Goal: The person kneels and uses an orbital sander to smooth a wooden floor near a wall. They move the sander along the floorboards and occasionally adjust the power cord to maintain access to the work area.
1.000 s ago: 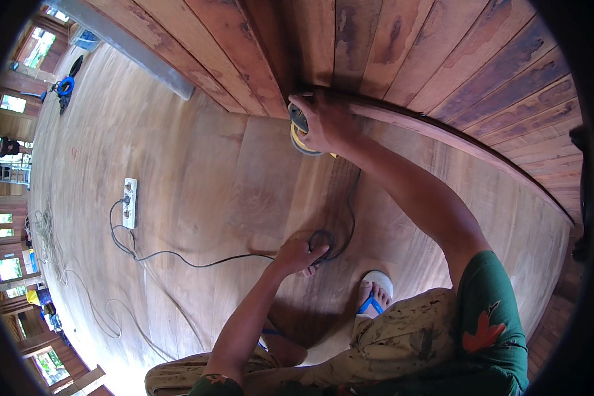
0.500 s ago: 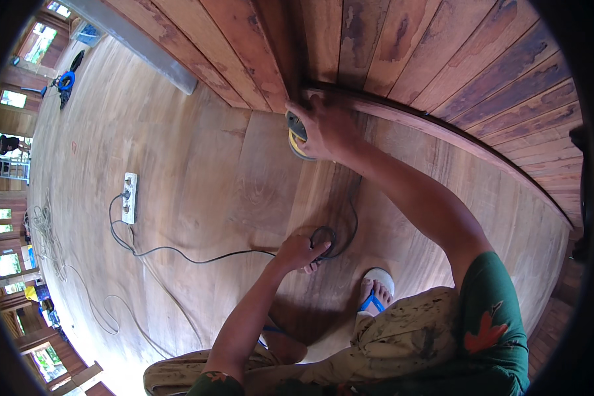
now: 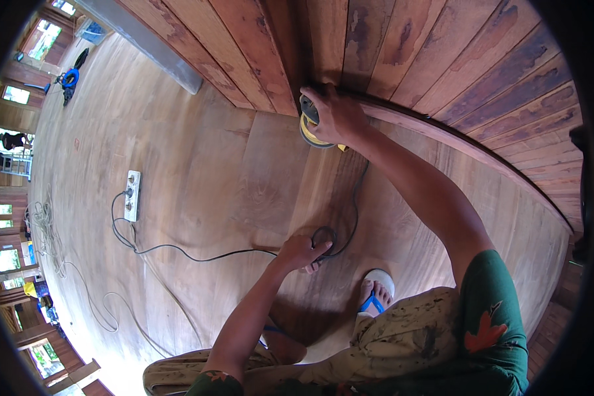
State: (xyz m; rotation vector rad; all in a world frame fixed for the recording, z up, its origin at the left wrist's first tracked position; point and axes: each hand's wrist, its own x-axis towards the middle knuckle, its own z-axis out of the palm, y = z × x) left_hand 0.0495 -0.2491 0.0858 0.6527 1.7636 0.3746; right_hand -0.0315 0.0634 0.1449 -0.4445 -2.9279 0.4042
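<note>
Stained wood-plank wall [image 3: 442, 59] is filling upper right, dark blotches showing on its boards. Second plank wall [image 3: 208, 56] is meeting it at a corner. Baseboard [image 3: 455, 134] is running along the right wall's foot, bowing in the fisheye. Brown wood floor [image 3: 198, 152] is spreading left. Windows [image 3: 44, 39] are lining the far side, letting daylight in; glare is bleaching the floor lower left. Stepladder [image 3: 15, 166] is standing by one.
</note>
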